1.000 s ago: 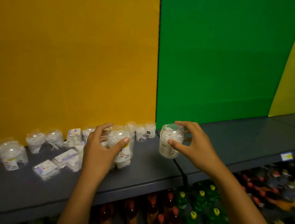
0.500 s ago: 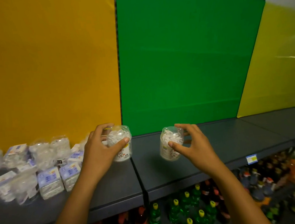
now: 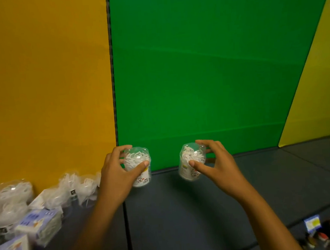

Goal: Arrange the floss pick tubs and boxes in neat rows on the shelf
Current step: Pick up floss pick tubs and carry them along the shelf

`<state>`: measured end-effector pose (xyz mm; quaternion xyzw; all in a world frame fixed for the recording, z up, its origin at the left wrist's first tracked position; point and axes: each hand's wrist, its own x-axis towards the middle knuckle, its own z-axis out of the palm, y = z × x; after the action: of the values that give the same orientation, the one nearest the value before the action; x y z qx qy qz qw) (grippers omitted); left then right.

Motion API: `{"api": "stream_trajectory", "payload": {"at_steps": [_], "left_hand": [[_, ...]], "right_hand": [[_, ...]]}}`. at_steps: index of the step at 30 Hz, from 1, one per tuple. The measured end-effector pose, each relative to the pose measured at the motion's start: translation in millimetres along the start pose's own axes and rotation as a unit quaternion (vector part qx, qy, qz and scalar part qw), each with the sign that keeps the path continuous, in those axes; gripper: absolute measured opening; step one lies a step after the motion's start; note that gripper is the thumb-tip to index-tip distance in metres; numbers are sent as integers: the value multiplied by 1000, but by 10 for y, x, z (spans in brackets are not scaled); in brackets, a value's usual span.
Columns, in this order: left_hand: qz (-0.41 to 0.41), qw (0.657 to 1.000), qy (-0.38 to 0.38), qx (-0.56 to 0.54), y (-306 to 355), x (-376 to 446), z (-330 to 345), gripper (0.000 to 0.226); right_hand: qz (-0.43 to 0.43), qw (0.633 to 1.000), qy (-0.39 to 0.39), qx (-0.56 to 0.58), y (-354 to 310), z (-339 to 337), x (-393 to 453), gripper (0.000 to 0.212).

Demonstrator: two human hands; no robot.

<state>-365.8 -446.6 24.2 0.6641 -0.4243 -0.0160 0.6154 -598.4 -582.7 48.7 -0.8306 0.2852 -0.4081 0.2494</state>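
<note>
Grey and flat, the shelf (image 3: 216,209) runs from left to right in front of us, with a thin dark seam (image 3: 128,226) cutting it from back to front. Behind it stands a wall of big colour panels: an orange panel (image 3: 44,85) on the left, a green panel (image 3: 211,72) in the middle and a yellow panel (image 3: 319,93) on the right.

We hold two clear tubs full of white floss picks. Both tubs stand up tall, lids on top, with their long sides going up and down. The right one leans a little.

Our left hand (image 3: 117,178) grips the left tub (image 3: 138,166). The thumb lies across its front and the other fingers curl round its back, so the tub sits between them. This tub is near the back edge of the shelf, just right of the seam. We cannot tell if its bottom touches the shelf.

Our right hand (image 3: 214,166) grips the right tub (image 3: 191,162) the same way, thumb on the front and the other fingers curled round the top and back. It is also near the back edge, in front of the green panel, apart from the left tub.

At the left end of the shelf lie more clear tubs (image 3: 70,189) and some white and blue boxes (image 3: 39,223), all mixed up and blurry. A small price tag (image 3: 312,222) hangs on the front edge at the right.
</note>
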Motion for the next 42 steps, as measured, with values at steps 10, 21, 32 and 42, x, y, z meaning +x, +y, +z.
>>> {"api": "stream_trajectory", "payload": {"at_steps": [10, 21, 32, 42], "left_hand": [[-56, 998, 3, 36, -471, 317, 630, 61], [-107, 987, 40, 109, -732, 315, 1150, 62], [-83, 982, 47, 166, -768, 325, 1284, 68], [-64, 940, -118, 314, -694, 260, 701, 103]], "right_hand": [[32, 992, -50, 111, 639, 313, 462, 50], [29, 979, -124, 161, 1187, 644, 896, 54], [22, 973, -146, 175, 1370, 794, 1056, 53], [5, 976, -150, 158, 1468, 951, 1011, 54]]}}
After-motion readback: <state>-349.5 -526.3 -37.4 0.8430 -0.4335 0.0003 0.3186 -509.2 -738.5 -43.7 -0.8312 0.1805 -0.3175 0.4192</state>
